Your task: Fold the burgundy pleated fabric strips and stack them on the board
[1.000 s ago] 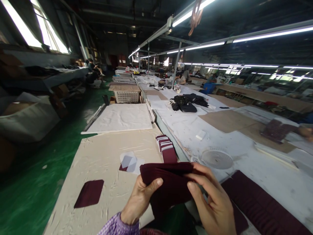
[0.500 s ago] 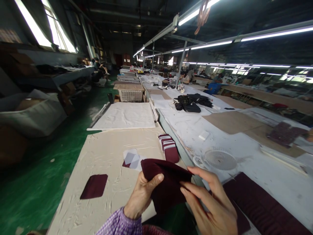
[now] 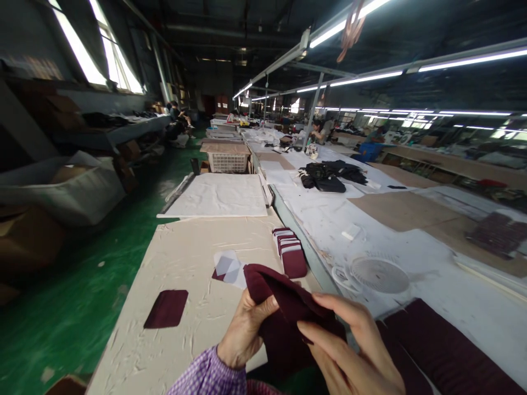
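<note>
Both hands hold maroon fabric pieces (image 3: pixel 284 307) up above the near edge of the table. My left hand (image 3: pixel 244 329) grips their left side, thumb on top and fingers underneath. On the right side, the fingers of my right hand (image 3: pixel 349 340) pinch the cloth, and its upper edge is folded over with a gap between layers. Beyond the hands lies a fanned stack of maroon and white pieces (image 3: pixel 293 258). White and grey pieces (image 3: pixel 229 267) lie just left of it over a bit of maroon. A single maroon piece (image 3: pixel 167 309) rests flat farther left.
The cream-covered table (image 3: pixel 193 241) adjoins a white table (image 3: pixel 313 230) on the right. That one carries a white fan (image 3: pixel 379 272), maroon panels (image 3: pixel 444 345) and black garments (image 3: pixel 329 175). A plastic basket (image 3: pixel 228 160) stands ahead. Green floor (image 3: pixel 82 274) runs along the left; people sit farther back.
The top layer of the held fabric is folded back more, and my right fingers have shifted slightly left along it. The view has turned a little left.
</note>
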`<state>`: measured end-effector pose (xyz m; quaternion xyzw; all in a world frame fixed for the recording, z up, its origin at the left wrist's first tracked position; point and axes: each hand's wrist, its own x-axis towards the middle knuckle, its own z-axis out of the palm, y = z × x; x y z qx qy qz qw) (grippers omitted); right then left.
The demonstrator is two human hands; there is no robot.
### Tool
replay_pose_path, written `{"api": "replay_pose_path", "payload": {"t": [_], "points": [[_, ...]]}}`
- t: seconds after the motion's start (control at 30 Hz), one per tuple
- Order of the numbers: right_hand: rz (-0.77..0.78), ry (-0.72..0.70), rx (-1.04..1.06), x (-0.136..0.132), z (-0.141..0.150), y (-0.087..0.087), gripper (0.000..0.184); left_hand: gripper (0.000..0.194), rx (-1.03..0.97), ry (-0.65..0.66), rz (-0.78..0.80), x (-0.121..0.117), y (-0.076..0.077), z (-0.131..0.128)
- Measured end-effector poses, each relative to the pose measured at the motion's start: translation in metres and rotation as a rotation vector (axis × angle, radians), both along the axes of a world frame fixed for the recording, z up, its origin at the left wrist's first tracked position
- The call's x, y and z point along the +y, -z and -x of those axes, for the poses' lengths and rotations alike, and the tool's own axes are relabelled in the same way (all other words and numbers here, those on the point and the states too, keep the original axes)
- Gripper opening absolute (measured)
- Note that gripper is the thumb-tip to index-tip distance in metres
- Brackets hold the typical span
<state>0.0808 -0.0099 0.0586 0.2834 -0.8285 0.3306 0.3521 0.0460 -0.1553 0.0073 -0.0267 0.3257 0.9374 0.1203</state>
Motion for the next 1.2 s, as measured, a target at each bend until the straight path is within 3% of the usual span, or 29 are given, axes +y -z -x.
{"api": "replay_pose_path", "payload": {"t": [0.07,0.27,0.83,1.03,1.2], "points": [[-0.002,-0.011,-0.021,0.002,-0.001,0.0,0.031,0.027,-0.001,0.019,-0.015,-0.001,-0.001,-0.001],[-0.001,0.064,-0.138,0.022,0.008,-0.003,0.025,0.016,-0.006,0.051,0.126,-0.005,-0.005,-0.006],[0.313,0.072,-0.643,0.037,0.012,0.01,0.037,0.024,0.068,0.176,0.223,-0.007,-0.014,-0.009],[0.484,0.007,-0.821,0.027,0.005,0.018,0.041,0.02,0.004,0.069,0.206,-0.004,-0.015,-0.009],[0.468,0.054,-0.879,0.019,0.002,0.029,0.035,0.019,-0.038,-0.008,0.164,-0.002,-0.017,-0.006]]}}
